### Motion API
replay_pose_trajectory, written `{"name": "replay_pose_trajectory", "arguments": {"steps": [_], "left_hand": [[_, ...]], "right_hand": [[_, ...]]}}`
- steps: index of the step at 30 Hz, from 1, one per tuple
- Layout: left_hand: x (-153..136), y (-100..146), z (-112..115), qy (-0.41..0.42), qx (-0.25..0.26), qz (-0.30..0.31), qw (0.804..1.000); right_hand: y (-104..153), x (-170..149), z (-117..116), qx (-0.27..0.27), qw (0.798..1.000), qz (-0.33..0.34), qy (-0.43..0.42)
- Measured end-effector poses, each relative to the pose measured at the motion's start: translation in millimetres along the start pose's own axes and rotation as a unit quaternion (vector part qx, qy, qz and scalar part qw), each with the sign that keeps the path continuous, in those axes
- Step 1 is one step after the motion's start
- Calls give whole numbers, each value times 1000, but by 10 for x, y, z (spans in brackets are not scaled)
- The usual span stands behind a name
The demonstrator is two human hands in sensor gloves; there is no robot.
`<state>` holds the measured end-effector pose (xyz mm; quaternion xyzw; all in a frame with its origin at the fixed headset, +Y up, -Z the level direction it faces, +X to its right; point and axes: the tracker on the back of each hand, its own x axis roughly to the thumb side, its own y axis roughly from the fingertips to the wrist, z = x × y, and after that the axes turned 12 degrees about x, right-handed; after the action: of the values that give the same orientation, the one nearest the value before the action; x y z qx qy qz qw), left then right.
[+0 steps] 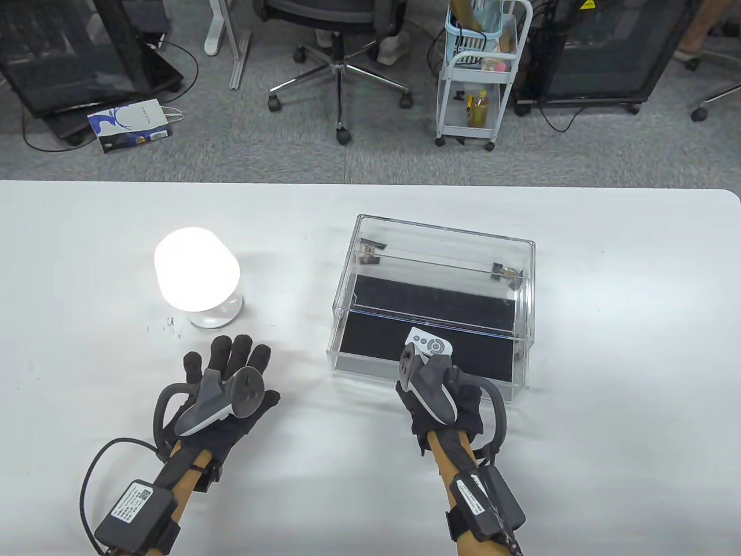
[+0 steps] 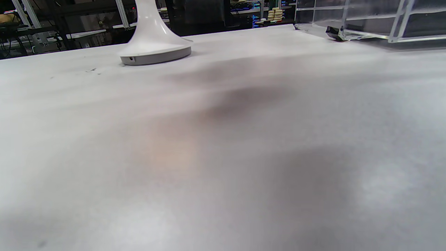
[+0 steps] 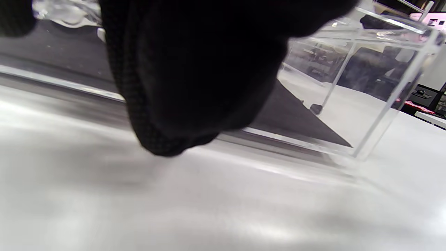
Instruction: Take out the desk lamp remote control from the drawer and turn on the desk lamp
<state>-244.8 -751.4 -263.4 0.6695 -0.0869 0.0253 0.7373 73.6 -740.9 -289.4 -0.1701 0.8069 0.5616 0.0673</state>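
Note:
The desk lamp (image 1: 197, 277) stands on the white table left of centre, and its shade glows bright white. Its base also shows in the left wrist view (image 2: 155, 52). The clear acrylic drawer box (image 1: 524, 249) stands right of centre with its black-lined drawer (image 1: 356, 362) pulled out toward me. My right hand (image 1: 425, 362) holds the white remote control (image 1: 429, 343) over the drawer's front part; the tracker hides the fingers. In the right wrist view the black glove (image 3: 195, 76) fills the top. My left hand (image 1: 231, 359) rests flat on the table just in front of the lamp, fingers spread and empty.
The table's far edge (image 1: 370, 185) runs across the view, with an office chair, a white trolley and dark cabinets on the floor beyond. The box corner (image 2: 366, 31) shows at the upper right of the left wrist view. The acrylic wall (image 3: 383, 115) stands right of my right hand.

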Motion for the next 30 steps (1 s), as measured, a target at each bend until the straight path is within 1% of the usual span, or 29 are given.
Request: {"name": "replay_pose_trajectory", "arguments": {"steps": [2, 6, 8, 9, 10, 12, 15, 17, 19, 20, 23, 24, 26, 28, 30], "left_hand": [[-6, -14, 11, 4, -3, -1, 1000], [-18, -43, 52, 4, -10, -2, 1000], [-23, -62, 80, 3, -16, -3, 1000], [-25, -70, 90, 2, -19, -3, 1000], [-27, -77, 98, 2, -20, -4, 1000], [-30, -83, 105, 2, -22, -4, 1000], [-30, -77, 97, 2, -21, -4, 1000], [-33, -79, 94, 4, -19, -4, 1000], [-34, -76, 98, 5, -20, -3, 1000], [-33, -72, 100, 3, -19, -3, 1000], [-21, -45, 90, -4, -16, 0, 1000], [-16, -34, 81, -5, -14, 1, 1000], [-10, -22, 67, -6, -10, 1, 1000], [-7, -16, 61, -6, -7, 0, 1000], [-9, -17, 65, -9, -7, -1, 1000]], "right_hand": [[-96, -3, 37, 11, 1000, -14, 1], [-301, -18, 119, 30, 998, -37, -27], [-401, -35, 154, 61, 996, -47, -41], [-431, -49, 168, 66, 995, -50, -51], [-469, -76, 193, 65, 994, -57, -69], [-505, -110, 221, 60, 993, -65, -73], [-509, -168, 234, 29, 994, -76, -73], [-478, -176, 205, 21, 995, -66, -73], [-398, -200, 173, -10, 995, -45, -83], [-365, -207, 174, -12, 996, -37, -86], [-161, -244, 201, -37, 994, 8, -99], [-57, -262, 212, -46, 993, 17, -105], [91, -285, 212, -47, 991, 53, -117], [244, -309, 191, -44, 987, 74, -136], [328, -314, 155, -44, 984, 98, -145]]}}
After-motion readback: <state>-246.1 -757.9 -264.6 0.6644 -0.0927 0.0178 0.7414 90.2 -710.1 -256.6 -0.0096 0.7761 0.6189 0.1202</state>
